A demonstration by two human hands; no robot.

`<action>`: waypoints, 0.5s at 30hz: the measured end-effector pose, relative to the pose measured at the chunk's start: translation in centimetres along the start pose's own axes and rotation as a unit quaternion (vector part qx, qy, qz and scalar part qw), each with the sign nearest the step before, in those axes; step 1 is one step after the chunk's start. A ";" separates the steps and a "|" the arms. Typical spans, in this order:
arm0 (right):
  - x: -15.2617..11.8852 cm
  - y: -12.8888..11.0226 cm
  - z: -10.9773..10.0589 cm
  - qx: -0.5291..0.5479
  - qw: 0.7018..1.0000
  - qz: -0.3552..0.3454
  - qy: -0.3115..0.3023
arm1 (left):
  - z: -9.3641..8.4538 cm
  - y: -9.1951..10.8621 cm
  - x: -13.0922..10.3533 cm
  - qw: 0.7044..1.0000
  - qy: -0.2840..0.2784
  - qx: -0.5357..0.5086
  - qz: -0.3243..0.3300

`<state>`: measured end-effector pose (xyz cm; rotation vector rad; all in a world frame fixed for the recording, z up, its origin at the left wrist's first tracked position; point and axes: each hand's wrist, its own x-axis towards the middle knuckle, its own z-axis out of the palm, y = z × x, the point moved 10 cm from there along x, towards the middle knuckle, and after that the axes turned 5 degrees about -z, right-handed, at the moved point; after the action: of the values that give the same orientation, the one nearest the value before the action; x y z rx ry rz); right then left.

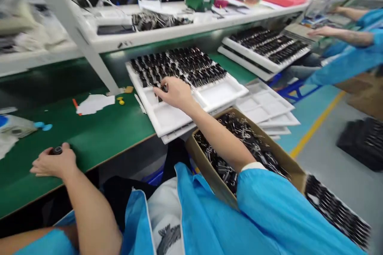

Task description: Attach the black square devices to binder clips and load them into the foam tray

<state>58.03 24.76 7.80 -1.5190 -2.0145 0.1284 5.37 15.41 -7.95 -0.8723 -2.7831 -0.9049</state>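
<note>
My right hand (176, 93) is over the near part of a white divided tray (167, 117), its fingers closed on a small black part (164, 87), mostly hidden by the fingers. Rows of small black parts with shiny metal bits (179, 65) fill the far part of that tray. On the green bench top (98, 135) at the left rests my left hand (55, 161). Its fingers are curled round a small black round piece (58, 150), whose top shows between thumb and fingers.
A cardboard box (215, 183) of loose black and metal parts stands beneath my right forearm. Empty white trays (266, 103) are stacked beyond it. A slanted post (86, 44) rises behind the bench. Another filled tray (269, 48) and a co-worker's arm (344, 35) are at right.
</note>
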 end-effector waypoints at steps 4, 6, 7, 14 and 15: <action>-8.3 5.8 -8.0 0.071 0.975 0.062 0.200 | 0.2 0.5 -1.3 0.998 0.036 -0.040 0.028; -13.7 10.7 -9.9 0.047 0.958 0.154 0.237 | -0.3 0.7 -1.7 0.997 0.044 -0.059 0.034; -16.1 13.2 -9.6 0.026 0.955 0.204 0.213 | -0.5 0.6 -1.8 0.996 0.042 -0.078 0.025; -24.8 18.7 4.2 -0.063 0.947 0.245 -0.197 | 0.9 5.6 -7.0 0.895 -0.190 -0.400 0.059; -24.9 18.5 5.2 -0.064 0.949 0.236 -0.199 | 1.1 6.5 -8.4 0.882 -0.219 -0.413 0.060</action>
<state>74.87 10.02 -14.28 -2.1811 -1.9346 0.5445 15.98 16.18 -7.57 -1.4784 -2.5581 -2.1758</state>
